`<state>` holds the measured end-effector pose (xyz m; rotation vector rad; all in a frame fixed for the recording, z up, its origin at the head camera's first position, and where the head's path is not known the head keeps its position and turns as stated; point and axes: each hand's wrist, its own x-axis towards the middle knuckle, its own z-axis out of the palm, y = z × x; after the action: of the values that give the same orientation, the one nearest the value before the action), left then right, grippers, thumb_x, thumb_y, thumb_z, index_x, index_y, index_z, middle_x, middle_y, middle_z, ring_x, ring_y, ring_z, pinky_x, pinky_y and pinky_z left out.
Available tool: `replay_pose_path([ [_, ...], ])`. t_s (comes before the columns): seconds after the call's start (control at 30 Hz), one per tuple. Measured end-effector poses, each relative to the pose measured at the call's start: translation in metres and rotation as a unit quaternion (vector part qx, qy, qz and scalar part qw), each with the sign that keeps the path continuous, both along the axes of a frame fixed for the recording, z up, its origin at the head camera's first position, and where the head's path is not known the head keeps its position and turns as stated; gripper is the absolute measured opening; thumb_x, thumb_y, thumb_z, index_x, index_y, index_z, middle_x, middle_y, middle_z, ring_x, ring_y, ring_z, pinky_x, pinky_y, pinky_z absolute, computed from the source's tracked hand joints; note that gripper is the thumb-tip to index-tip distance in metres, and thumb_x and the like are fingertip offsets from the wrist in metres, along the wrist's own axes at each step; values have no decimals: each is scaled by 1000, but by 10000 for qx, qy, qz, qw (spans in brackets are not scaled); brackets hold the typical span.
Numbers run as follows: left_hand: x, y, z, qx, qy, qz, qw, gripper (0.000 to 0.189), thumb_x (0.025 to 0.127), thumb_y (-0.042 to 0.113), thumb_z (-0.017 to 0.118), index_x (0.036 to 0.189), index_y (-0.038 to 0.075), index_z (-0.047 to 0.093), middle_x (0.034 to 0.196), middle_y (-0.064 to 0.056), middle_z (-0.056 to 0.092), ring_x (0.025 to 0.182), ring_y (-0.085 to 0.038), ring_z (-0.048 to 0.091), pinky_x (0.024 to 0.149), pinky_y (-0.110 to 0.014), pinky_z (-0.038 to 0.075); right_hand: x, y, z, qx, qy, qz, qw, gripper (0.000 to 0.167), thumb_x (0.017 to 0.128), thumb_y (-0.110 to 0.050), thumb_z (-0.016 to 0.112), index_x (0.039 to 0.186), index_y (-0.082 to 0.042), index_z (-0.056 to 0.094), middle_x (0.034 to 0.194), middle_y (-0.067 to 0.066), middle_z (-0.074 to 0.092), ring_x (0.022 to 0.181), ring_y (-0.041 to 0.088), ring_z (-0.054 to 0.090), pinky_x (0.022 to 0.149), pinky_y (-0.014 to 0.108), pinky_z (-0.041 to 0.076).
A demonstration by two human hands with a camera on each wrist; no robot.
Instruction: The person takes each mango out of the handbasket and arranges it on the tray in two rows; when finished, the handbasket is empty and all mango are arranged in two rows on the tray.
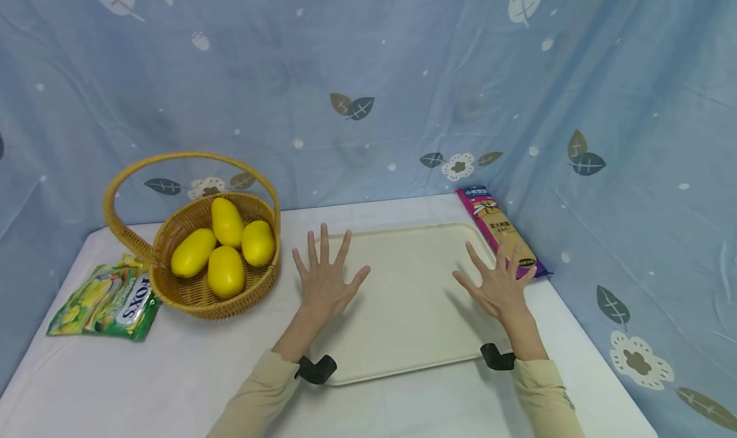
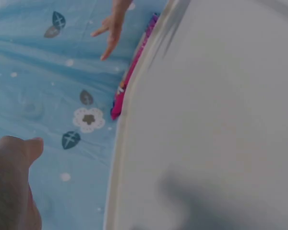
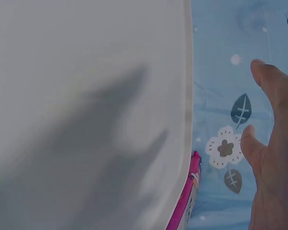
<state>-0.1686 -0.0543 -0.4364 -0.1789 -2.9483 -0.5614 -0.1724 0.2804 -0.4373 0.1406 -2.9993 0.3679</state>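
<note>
With fingers spread wide and nothing held by left hand (image 1: 327, 284) or right hand (image 1: 502, 288) above the tray (image 1: 405, 297) on the worktop (image 1: 115, 387), the packet (image 1: 496, 222) at the tray's two o'clock might be knocked if the right hand is swung outward.

Cream rect tray (image 1: 405, 304) w/ raised rim lies flat on white tbl (image 1: 144, 387)

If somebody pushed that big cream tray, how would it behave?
The tray would probably slide rather than tip, since it lies flat on the white table. Its straight raised rim suggests a fairly stiff body; looking shallow, it may be light for its size.
</note>
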Motion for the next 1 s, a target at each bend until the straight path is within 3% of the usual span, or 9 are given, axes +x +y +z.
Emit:
replay_pose_path([
  [0.3,12,-6,10,51,381,-56,9992,78,91,65,41,155,31,12,159,-12,-13,142,-37,-18,107,-68,-9,15,8,-4,38,247,47,9997,75,90,-65,47,152,-27,28,156,23,-19,136,53,-19,88,85,-7],
  [0.5,23,-16,16,164,699,-98,9974,77,92,61,46,155,31,13,159,-10,-16,142,-37,-19,107,-70,-5,29,16,-10,-182,74,19,9998,75,90,-62,48,153,-27,25,155,25,-19,134,52,-23,88,86,-6],
  [0.8,31,-35,25,204,821,-44,9964,77,92,59,48,155,33,11,159,-9,-16,142,-39,-17,106,-71,-5,44,28,-21,-182,-160,-36,9997,76,91,-60,48,154,-26,21,152,18,-31,134,55,-22,87,86,-5],
  [1.0,37,-50,29,374,830,-243,9955,76,93,51,53,155,31,14,159,-9,-15,143,-41,-11,107,-71,-1,54,36,-25,-563,-508,178,9970,74,93,-54,49,153,-18,25,151,32,-20,132,59,-18,88,86,-1],
])
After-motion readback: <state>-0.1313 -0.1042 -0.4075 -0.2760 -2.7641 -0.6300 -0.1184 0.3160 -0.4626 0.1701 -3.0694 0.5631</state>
